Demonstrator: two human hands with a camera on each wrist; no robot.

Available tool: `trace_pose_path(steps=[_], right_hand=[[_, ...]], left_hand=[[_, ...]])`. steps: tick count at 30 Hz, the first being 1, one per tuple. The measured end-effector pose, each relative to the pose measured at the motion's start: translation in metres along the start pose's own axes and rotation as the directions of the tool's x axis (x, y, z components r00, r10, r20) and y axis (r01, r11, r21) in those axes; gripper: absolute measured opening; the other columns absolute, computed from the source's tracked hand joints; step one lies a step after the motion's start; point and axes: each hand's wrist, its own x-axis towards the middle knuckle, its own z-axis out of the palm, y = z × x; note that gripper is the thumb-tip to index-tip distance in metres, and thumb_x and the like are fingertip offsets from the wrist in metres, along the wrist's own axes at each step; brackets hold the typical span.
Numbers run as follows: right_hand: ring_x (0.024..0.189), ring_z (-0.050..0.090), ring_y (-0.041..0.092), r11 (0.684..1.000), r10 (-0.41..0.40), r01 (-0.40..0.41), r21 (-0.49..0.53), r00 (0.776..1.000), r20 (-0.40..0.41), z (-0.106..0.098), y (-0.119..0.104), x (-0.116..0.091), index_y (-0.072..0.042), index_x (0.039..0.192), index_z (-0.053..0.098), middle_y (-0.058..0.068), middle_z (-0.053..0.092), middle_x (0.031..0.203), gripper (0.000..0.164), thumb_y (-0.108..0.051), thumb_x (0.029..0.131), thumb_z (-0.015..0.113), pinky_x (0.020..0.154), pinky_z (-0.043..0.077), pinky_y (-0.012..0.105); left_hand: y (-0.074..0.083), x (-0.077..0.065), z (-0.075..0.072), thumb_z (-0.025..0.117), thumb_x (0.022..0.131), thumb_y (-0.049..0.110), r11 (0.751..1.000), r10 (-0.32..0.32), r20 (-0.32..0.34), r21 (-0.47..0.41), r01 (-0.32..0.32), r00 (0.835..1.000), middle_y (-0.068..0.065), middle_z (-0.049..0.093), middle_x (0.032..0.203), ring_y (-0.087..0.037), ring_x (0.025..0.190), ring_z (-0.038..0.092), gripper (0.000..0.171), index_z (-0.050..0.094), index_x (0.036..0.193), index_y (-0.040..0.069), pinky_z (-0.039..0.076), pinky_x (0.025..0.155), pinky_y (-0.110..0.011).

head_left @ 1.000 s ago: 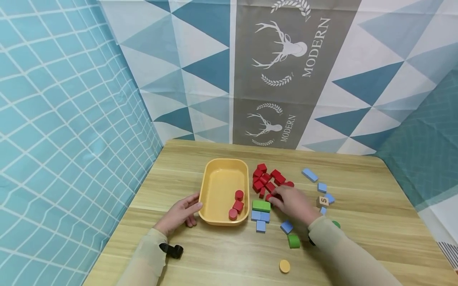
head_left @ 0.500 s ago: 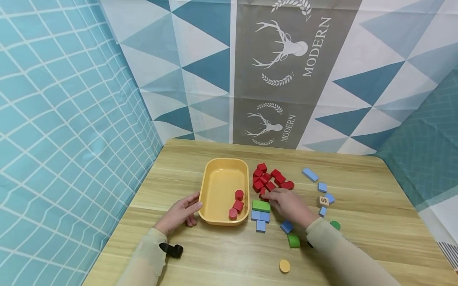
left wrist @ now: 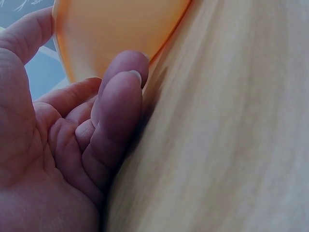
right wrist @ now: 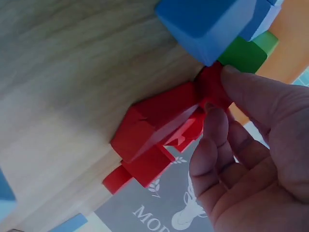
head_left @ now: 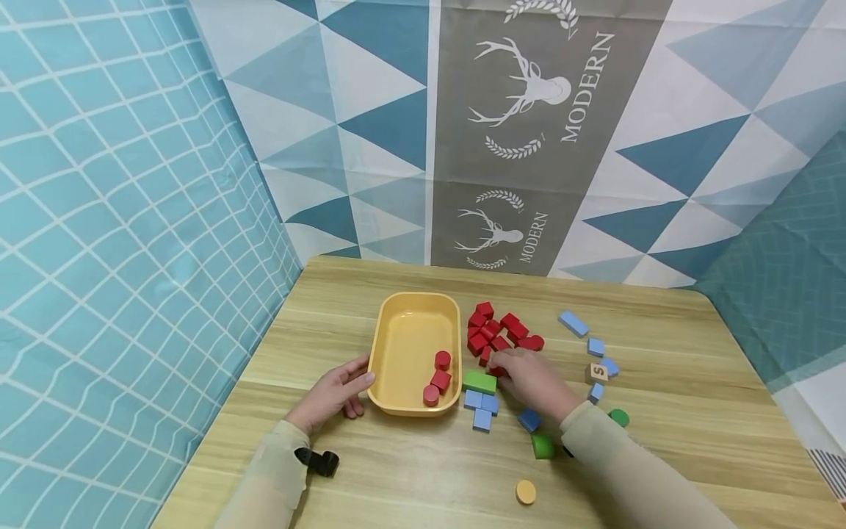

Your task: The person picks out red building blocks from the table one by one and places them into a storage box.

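My left hand (head_left: 333, 395) holds the near left side of the yellow tray (head_left: 405, 404), its thumb at the rim and other fingers by the outer wall. In the left wrist view, those fingers curl beside the tray's wall (left wrist: 116, 29). Inside the tray lie a red cube (head_left: 440, 380) and two red cylinders (head_left: 442, 360). Right of the tray, my right hand (head_left: 532, 378) pinches a red block (right wrist: 211, 87) between thumb and fingertips; its full shape is partly covered. Just beside it lies a green rectangular block (head_left: 479, 382).
A cluster of red blocks (head_left: 489, 330) lies behind my right hand. Several blue blocks (head_left: 482, 419) sit near the green block, others (head_left: 573, 323) farther right around a lettered wooden cube (head_left: 597, 373). A green arch-like block (head_left: 543, 446) and a yellow disc (head_left: 525, 492) lie nearer.
My right hand has moved slightly left and its fingers have closed around a red block. The green rectangular block has shifted a little left. My left hand and the tray stay in place.
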Motion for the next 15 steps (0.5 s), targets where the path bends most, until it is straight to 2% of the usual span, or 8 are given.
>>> trace_pose_path(steps=[4, 7, 9, 12, 15], right_hand=[[0.083, 0.059, 0.011, 0.999, 0.014, -0.017, -0.047, 0.997, -0.071, -0.004, -0.003, 0.002, -0.021, 0.106, 0.073, -0.007, 0.07, 0.095, 0.03, -0.02, 0.078, 0.085, 0.077, 0.055, 0.036], [0.089, 0.061, 0.016, 0.998, 0.021, -0.03, -0.063, 0.99, -0.141, -0.013, -0.015, 0.006, -0.018, 0.111, 0.071, -0.002, 0.07, 0.101, 0.035, -0.026, 0.08, 0.083, 0.078, 0.056, 0.041], [0.091, 0.061, 0.016, 0.999, 0.0, -0.009, -0.048, 0.983, -0.185, -0.018, -0.028, 0.01, -0.017, 0.115, 0.07, 0.0, 0.07, 0.107, 0.037, -0.029, 0.082, 0.082, 0.078, 0.056, 0.041], [0.092, 0.06, 0.015, 0.996, -0.081, 0.09, 0.023, 0.961, -0.263, -0.021, -0.05, 0.015, -0.014, 0.118, 0.068, 0.001, 0.068, 0.111, 0.04, -0.029, 0.083, 0.08, 0.077, 0.057, 0.038], [0.094, 0.059, 0.013, 0.97, -0.189, 0.227, 0.082, 0.926, -0.326, -0.015, -0.071, 0.019, -0.012, 0.12, 0.068, 0.001, 0.067, 0.112, 0.042, -0.027, 0.083, 0.081, 0.076, 0.057, 0.035]], left_hand=[[0.001, 0.0, 0.0, 0.055, 0.103, 0.024, 1.0, 0.003, 0.0, 0.002, -0.003, 1.0, -0.022, 0.049, 0.139, -0.039, 0.068, 0.059, 0.064, 0.027, 0.154, 0.0, 0.053, 0.054, -0.032], [0.0, 0.0, 0.0, 0.056, 0.103, 0.025, 1.0, -0.001, -0.006, 0.003, 0.002, 1.0, -0.02, 0.049, 0.14, -0.039, 0.068, 0.059, 0.063, 0.027, 0.154, 0.001, 0.053, 0.055, -0.031], [0.0, 0.0, 0.0, 0.056, 0.103, 0.025, 1.0, -0.005, -0.011, 0.003, 0.005, 1.0, -0.019, 0.05, 0.139, -0.04, 0.069, 0.059, 0.063, 0.028, 0.154, 0.001, 0.053, 0.055, -0.031], [0.0, 0.0, 0.0, 0.056, 0.102, 0.025, 1.0, -0.007, -0.014, 0.005, 0.007, 1.0, -0.019, 0.05, 0.139, -0.041, 0.069, 0.059, 0.063, 0.028, 0.154, 0.002, 0.053, 0.055, -0.032], [0.0, 0.0, 0.0, 0.056, 0.103, 0.025, 1.0, -0.004, -0.012, 0.008, 0.004, 1.0, -0.019, 0.051, 0.137, -0.042, 0.07, 0.059, 0.063, 0.029, 0.154, 0.002, 0.054, 0.055, -0.032]])
